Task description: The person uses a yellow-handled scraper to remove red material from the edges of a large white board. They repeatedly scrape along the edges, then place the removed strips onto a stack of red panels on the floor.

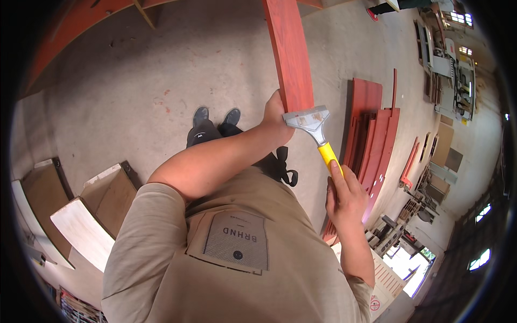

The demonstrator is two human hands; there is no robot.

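Note:
A long reddish-brown wooden board [293,59] runs from the middle up past the top edge. My left hand [276,117] is closed round its near end, with the fingers mostly hidden behind the wood. My right hand [346,195] grips the yellow handle of a scraper [309,121], its forefinger stretched along the handle. The scraper's wide grey metal head lies across the board's near end, beside my left hand. Whether the blade presses on the wood or sits just over it, I cannot tell.
Red-brown boards [371,124] are stacked on the floor to the right. White-edged panels [86,231] stand at the lower left. An orange-red structure [70,37] fills the upper left. Machines and materials [449,70] line the far right; a person's leg [389,7] shows at the top right.

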